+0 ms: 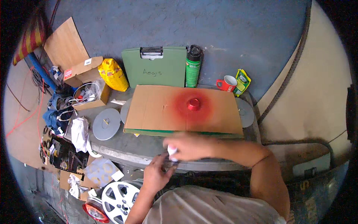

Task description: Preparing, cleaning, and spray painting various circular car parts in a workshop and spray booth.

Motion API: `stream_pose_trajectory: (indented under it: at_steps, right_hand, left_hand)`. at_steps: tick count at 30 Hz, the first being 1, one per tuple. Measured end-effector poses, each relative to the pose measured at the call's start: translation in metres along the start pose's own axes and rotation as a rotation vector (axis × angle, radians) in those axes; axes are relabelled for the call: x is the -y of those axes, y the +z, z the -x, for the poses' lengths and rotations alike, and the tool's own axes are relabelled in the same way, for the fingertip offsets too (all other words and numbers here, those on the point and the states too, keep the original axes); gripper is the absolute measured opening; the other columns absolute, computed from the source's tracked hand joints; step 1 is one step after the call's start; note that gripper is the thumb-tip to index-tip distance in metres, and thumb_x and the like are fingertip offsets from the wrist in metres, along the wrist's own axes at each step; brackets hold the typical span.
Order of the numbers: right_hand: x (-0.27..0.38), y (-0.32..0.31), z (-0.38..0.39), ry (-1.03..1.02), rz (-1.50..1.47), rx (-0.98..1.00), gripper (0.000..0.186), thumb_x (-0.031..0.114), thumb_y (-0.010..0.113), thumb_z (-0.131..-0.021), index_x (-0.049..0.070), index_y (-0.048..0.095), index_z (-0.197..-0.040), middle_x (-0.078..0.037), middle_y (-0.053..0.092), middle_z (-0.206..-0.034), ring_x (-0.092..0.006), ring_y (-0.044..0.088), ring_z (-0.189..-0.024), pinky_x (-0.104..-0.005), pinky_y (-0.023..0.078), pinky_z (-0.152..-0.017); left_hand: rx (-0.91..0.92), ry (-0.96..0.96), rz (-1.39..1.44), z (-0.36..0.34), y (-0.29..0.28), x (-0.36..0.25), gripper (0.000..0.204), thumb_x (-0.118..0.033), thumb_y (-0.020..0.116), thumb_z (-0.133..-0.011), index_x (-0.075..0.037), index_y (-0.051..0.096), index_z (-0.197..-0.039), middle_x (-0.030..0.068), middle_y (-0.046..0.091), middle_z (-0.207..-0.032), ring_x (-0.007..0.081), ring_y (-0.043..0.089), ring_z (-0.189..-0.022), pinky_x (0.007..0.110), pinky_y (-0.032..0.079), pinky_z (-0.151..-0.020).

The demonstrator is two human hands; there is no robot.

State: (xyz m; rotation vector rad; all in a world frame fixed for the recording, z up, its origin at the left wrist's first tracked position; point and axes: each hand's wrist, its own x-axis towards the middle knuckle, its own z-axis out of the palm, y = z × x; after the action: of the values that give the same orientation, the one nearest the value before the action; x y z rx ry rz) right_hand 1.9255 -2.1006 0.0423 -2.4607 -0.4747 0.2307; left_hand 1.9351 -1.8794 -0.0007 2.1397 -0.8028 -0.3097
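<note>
1. My right hand (190,146) is curled shut around a small white object (172,151), only its end poking out past my fingers. It is blurred, so I cannot tell what it is. I keep it low, just over the near edge of the surface (149,147) and close to my body, where both hands can meet on it.

2. My left hand (156,172) comes up from below with the fingers loosely spread, half open, the fingertips near or touching the white object. I cannot tell whether that grip has closed on anything.

3. The cardboard sheet (160,108) lies flat across the middle of the surface, apparently as a shield: a red ring of overspray spreads on it around the small red cap-shaped part (193,104), which stands alone at the stain's centre, well apart from my hands.

4. The green spray can (192,66) stands upright against the back wall, just beside the green clipboard (156,67) leaning there, both clear of the painted patch.

5. A red mug (226,83) sits behind the cardboard's far right corner.

6. A grey round disc (106,124) lies flat to the left of the cardboard; another grey disc (247,112) peeks out at its right edge.

7. The yellow bag (113,74) and an open cardboard box (87,87) crowd the back left corner, out of the way.

8. A silver wheel rim (119,196) lies on the floor beside my left forearm.
</note>
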Motion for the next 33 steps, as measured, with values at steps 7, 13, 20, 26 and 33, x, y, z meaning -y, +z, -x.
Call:
stream_pose_trajectory:
  at_steps: [7,13,20,26,33]
  right_hand:
    - [-0.091,-0.155,0.015,0.474,0.184,-0.899,0.038,0.020,0.086,-0.074,0.004,0.060,-0.097,-0.018,0.071,-0.091,-0.0364,0.070,-0.087,-0.0448,0.055,-0.077]
    - [-0.237,-0.144,-0.036,0.551,0.351,-0.870,0.038,0.025,0.086,-0.075,0.002,0.065,-0.098,-0.022,0.071,-0.095,-0.0424,0.069,-0.090,-0.0483,0.054,-0.078]
    - [-0.270,-0.138,-0.034,0.548,0.328,-0.781,0.038,0.031,0.082,-0.079,-0.001,0.069,-0.094,-0.023,0.072,-0.091,-0.0401,0.070,-0.087,-0.0474,0.054,-0.077]
    - [-0.258,-0.145,-0.013,0.605,0.304,-0.855,0.065,0.029,0.081,-0.083,-0.008,0.057,-0.132,-0.027,0.068,-0.122,-0.0331,0.070,-0.108,-0.0383,0.056,-0.089]
    - [-0.121,-0.116,0.017,0.223,-0.229,-0.785,0.044,0.011,0.075,-0.089,0.002,0.061,-0.129,-0.009,0.070,-0.118,-0.0184,0.066,-0.105,-0.0325,0.052,-0.089]
  left_hand:
    - [-0.120,0.120,0.152,0.042,-0.014,0.028,0.041,-0.009,0.080,-0.080,-0.001,0.067,-0.117,0.0166,0.070,-0.108,0.0327,0.069,-0.095,0.037,0.055,-0.083]
    - [-0.094,0.029,0.176,0.073,-0.023,0.043,0.038,-0.011,0.080,-0.080,0.000,0.067,-0.115,0.0177,0.070,-0.106,0.0344,0.069,-0.096,0.038,0.054,-0.084]
    - [-0.150,-0.141,0.230,0.071,-0.050,0.072,0.034,-0.012,0.074,-0.087,0.000,0.067,-0.117,0.0123,0.069,-0.098,0.0163,0.065,-0.085,0.029,0.051,-0.076]
    - [-0.546,-0.312,0.874,0.026,-0.090,0.138,0.020,-0.019,0.058,-0.102,-0.001,0.064,-0.110,0.0042,0.068,-0.092,0.0100,0.055,-0.065,0.026,0.045,-0.060]
    - [-0.479,-0.411,0.866,-0.027,-0.164,0.205,0.036,-0.026,0.054,-0.104,0.001,0.052,-0.127,0.0104,0.071,-0.091,0.0128,0.059,-0.062,0.026,0.045,-0.054]
